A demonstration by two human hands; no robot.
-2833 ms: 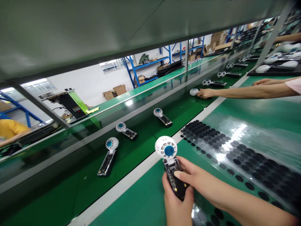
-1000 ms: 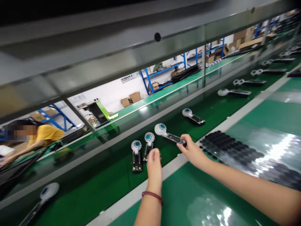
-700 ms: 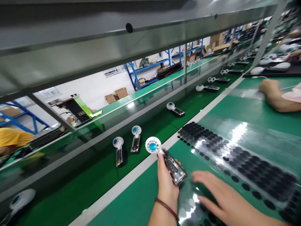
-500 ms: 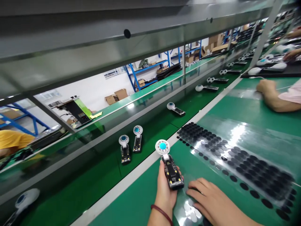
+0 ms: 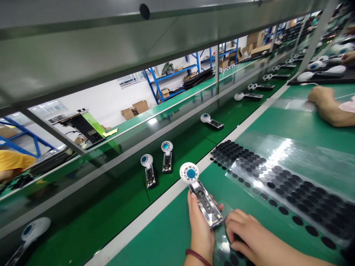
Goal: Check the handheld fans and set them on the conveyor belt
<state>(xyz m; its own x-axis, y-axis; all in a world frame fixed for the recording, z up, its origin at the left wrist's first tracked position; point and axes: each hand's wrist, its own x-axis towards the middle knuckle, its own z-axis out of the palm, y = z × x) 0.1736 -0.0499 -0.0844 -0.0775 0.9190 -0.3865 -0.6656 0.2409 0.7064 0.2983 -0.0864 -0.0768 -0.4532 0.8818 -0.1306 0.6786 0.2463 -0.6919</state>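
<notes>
My left hand (image 5: 200, 218) is wrapped round a handheld device (image 5: 206, 203) with a round white head, a blue centre and a clear-fronted body that shows electronics. The head points away from me, up and to the left. Just right of the device's lower end is my right hand (image 5: 246, 231), its fingers curled and pinched together over a clear sheet of round black stickers (image 5: 232, 258). Whether a sticker is between those fingertips is hidden. A larger sheet of black round stickers (image 5: 294, 184) lies to the right on the green work surface (image 5: 155, 236).
Similar devices lie along the green conveyor belt (image 5: 111, 207), among them one device (image 5: 149, 171) and another device (image 5: 166, 157). A metal beam (image 5: 111, 48) crosses overhead. At right rest a co-worker's forearm and hand (image 5: 327, 105), near a black tray (image 5: 318, 79) of devices.
The device in my left hand has turned, its lower end swinging right. My right hand's fingers have gone from spread to curled. Devices on the belt appear shifted away, up and right.
</notes>
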